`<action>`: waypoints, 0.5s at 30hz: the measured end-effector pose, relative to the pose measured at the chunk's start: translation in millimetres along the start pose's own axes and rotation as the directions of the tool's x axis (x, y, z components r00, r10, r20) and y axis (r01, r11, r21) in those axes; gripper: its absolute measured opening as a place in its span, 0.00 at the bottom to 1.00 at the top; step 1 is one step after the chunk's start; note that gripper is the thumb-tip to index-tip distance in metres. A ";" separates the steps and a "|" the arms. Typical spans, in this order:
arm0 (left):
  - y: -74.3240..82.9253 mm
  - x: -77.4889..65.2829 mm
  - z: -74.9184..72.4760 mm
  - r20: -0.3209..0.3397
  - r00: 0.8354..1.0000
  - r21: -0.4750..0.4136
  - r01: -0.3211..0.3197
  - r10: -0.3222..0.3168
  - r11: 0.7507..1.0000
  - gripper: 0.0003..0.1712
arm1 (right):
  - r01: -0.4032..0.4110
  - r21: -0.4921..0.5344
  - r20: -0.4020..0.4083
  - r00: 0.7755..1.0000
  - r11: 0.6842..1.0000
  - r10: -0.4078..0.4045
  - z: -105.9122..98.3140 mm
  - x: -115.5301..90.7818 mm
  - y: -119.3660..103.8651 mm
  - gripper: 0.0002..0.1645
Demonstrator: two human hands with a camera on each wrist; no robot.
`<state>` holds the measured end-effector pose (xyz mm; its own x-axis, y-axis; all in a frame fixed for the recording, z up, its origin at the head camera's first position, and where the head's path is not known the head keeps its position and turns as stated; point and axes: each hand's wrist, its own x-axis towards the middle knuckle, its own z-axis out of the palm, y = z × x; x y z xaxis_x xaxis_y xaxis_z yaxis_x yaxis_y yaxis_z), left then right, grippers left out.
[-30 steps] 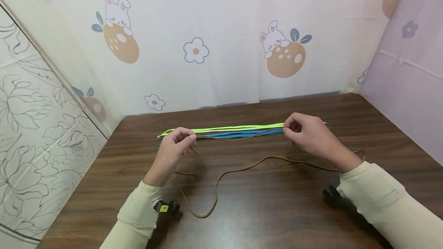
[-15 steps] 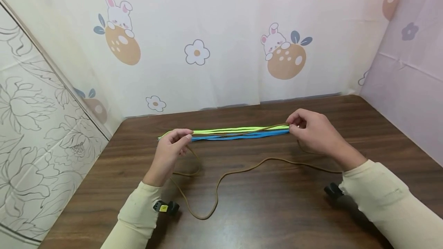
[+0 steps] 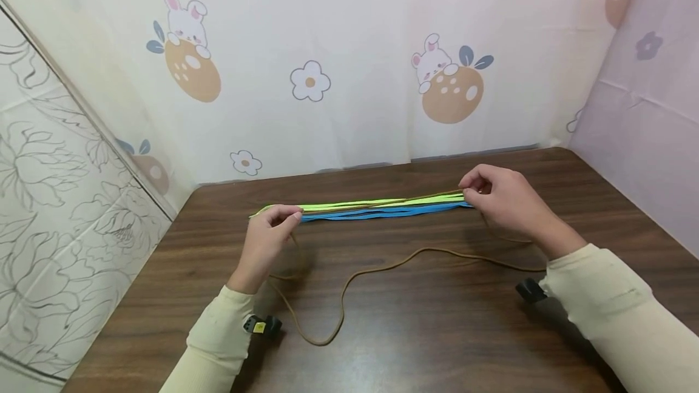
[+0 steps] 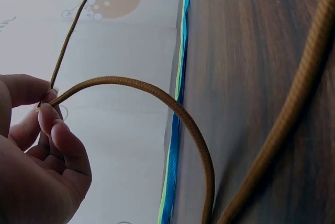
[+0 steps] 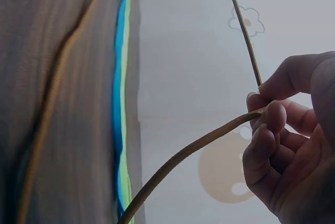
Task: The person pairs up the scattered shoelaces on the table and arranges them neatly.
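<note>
A thin brown cord (image 3: 345,296) runs between both hands and trails in a loose curve over the table. My left hand (image 3: 266,241) pinches it between thumb and fingertips. At the right, my right hand (image 3: 499,202) pinches another part of the same cord, and the stretch between the hands is drawn nearly straight. In both wrist views the cord bends away from the fingertips in an arc. Behind the held stretch lie flat yellow-green laces (image 3: 327,206) and blue laces (image 3: 360,215), side by side along the table. Their ends are partly hidden by the hands.
The dark wood-grain table (image 3: 415,332) ends at a patterned curtain (image 3: 360,108) at the back. A floral panel (image 3: 65,187) stands along the left side, and a pale wall covering (image 3: 650,132) along the right. Small black cameras (image 3: 264,325) sit at both wrists.
My right hand has moved right and slightly away from me, drawing the sagging stretch of cord between the hands straighter. My left hand has shifted only a little to the left.
</note>
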<state>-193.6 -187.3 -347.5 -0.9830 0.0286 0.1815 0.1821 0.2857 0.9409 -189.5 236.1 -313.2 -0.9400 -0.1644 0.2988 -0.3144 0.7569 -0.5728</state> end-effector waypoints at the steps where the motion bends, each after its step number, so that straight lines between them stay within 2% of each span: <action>1: 3.6 -0.8 0.0 -0.005 1.000 0.013 0.006 -0.005 1.000 0.15 | 0.002 0.003 0.001 1.000 1.000 -0.002 -1.8 0.1 0.3 0.06; 2: 8.8 -2.6 0.0 -0.010 1.000 0.022 0.009 -0.009 1.000 0.15 | 0.001 0.004 0.004 1.000 1.000 -0.001 -3.6 0.2 0.7 0.07; 6: 6.2 -2.3 -1.6 -0.026 1.000 0.035 0.014 -0.013 0.999 0.14 | -0.011 0.002 0.025 1.000 1.000 0.011 -10.3 -1.8 3.4 0.08; 9: -6.2 0.7 -5.2 -0.035 0.999 0.028 0.006 -0.005 1.000 0.17 | -0.032 -0.002 0.035 0.999 0.999 0.032 -13.5 -3.6 5.6 0.09; 15: -11.3 5.1 -15.3 -0.047 0.999 -0.012 0.023 -0.024 1.000 0.20 | -0.066 -0.026 0.007 0.998 0.997 0.066 -20.5 -3.2 8.8 0.09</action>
<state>-200.2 -205.0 -352.8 -0.9847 -0.0234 0.1726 0.1596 0.2752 0.9480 -186.5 256.3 -303.5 -0.9597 -0.1178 0.2550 -0.2479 0.7822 -0.5715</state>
